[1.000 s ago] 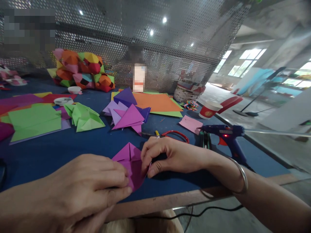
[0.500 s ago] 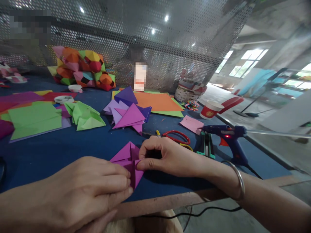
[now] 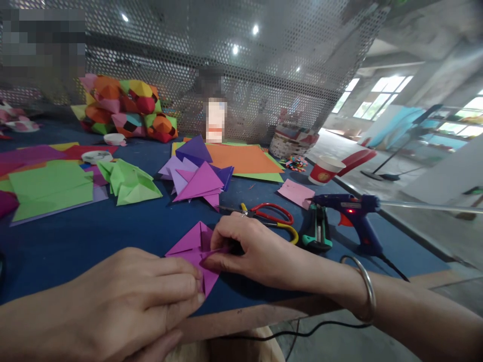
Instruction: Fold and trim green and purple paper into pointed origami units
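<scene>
Both hands pinch the magenta paper (image 3: 190, 246) near the scissors (image 3: 273, 217): left hand (image 3: 139, 294) pressing, right hand (image 3: 247, 249) creasing.

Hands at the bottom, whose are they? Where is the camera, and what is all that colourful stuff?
The camera sits on a person's head and looks down, so both hands are that person's own. The left hand holds a folded purple paper at the near edge of the blue table. The right hand, with a bracelet on its wrist, pinches one flap of it. Behind them lie red scissors, a blue glue gun, a paper cup, green folded papers and a pile of purple shapes.
</scene>
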### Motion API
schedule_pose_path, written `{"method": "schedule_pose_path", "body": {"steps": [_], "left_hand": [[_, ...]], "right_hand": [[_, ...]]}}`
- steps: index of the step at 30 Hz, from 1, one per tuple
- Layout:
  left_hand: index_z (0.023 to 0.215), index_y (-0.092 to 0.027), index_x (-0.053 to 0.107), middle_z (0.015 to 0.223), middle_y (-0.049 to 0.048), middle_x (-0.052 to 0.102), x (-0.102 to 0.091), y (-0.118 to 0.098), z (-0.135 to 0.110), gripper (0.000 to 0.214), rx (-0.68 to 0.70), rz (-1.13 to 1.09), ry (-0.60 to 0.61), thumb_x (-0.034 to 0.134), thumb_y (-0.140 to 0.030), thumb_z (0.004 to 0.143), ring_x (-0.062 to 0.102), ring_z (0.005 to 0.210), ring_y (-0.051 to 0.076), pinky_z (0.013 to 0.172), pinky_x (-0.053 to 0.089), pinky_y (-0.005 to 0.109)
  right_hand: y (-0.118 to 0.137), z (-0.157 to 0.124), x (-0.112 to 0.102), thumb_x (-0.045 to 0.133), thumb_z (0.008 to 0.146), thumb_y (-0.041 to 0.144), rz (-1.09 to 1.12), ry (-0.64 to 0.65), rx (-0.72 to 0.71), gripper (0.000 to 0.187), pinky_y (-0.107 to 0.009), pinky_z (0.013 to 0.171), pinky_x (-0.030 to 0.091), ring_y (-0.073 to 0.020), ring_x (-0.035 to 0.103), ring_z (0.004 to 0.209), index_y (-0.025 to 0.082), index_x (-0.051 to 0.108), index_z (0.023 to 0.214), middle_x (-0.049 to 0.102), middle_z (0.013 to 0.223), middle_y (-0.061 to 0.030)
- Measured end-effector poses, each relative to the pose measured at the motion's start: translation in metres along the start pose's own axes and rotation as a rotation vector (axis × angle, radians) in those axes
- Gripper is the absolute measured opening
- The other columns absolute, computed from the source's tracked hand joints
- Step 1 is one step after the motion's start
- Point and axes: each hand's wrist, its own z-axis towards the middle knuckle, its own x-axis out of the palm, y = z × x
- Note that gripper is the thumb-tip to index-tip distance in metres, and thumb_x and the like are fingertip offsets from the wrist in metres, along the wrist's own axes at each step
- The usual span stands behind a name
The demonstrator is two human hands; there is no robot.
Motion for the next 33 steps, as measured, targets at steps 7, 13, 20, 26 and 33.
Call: {"method": "schedule_pose_path", "body": {"steps": [7,13,20,26,33], "left_hand": [[0.13,-0.024,0.076,0.113,0.0069,0.086,0.001,0.001,0.004,0.03,0.081,-0.044,0.007,0.055,-0.013,0.113,0.084,0.101,0.022,0.086,0.067,0.027],[0.134,-0.025,0.078,0.112,0.0053,0.085,-0.001,0.006,0.001,0.029,0.068,-0.019,0.044,0.054,-0.018,0.118,0.083,0.096,0.019,0.077,0.062,0.026],[0.154,-0.029,0.072,0.134,0.0072,0.086,-0.011,0.01,0.002,0.039,0.064,0.052,0.166,0.059,-0.027,0.118,0.083,0.116,0.023,0.094,0.066,0.028],[0.142,-0.021,0.074,0.122,0.0092,0.086,-0.002,0.006,0.014,0.03,0.137,-0.009,0.114,0.058,-0.024,0.117,0.082,0.112,0.025,0.096,0.067,0.029],[0.14,-0.022,0.07,0.132,0.0086,0.085,0.004,0.005,0.005,0.032,0.113,0.077,0.082,0.052,-0.021,0.114,0.079,0.129,0.024,0.118,0.062,0.03]], "right_hand": [[0.004,0.001,-0.001,0.096,0.098,0.019,-0.018,0.014,0.032,0.026,-0.028,0.079,0.044,-0.0169,0.06,0.085,0.02,0.072,0.087,0.072,0.088,0.0008],[0.005,-0.001,0.0,0.097,0.099,0.024,-0.039,0.016,0.043,0.029,-0.029,0.08,0.043,-0.0182,0.059,0.089,0.02,0.069,0.089,0.069,0.09,0.0005],[0.008,-0.002,-0.003,0.093,0.101,0.021,-0.046,0.035,0.037,0.03,-0.029,0.081,0.043,-0.0182,0.058,0.09,0.021,0.066,0.09,0.068,0.093,-0.0001],[0.008,-0.002,-0.003,0.093,0.101,0.022,-0.039,0.029,0.058,0.027,-0.031,0.083,0.045,-0.0194,0.061,0.093,0.021,0.067,0.095,0.07,0.097,-0.0011],[0.003,-0.005,-0.004,0.092,0.101,0.025,-0.017,0.004,0.056,0.027,-0.034,0.089,0.053,-0.0223,0.068,0.102,0.021,0.069,0.113,0.075,0.114,-0.0061]]}}
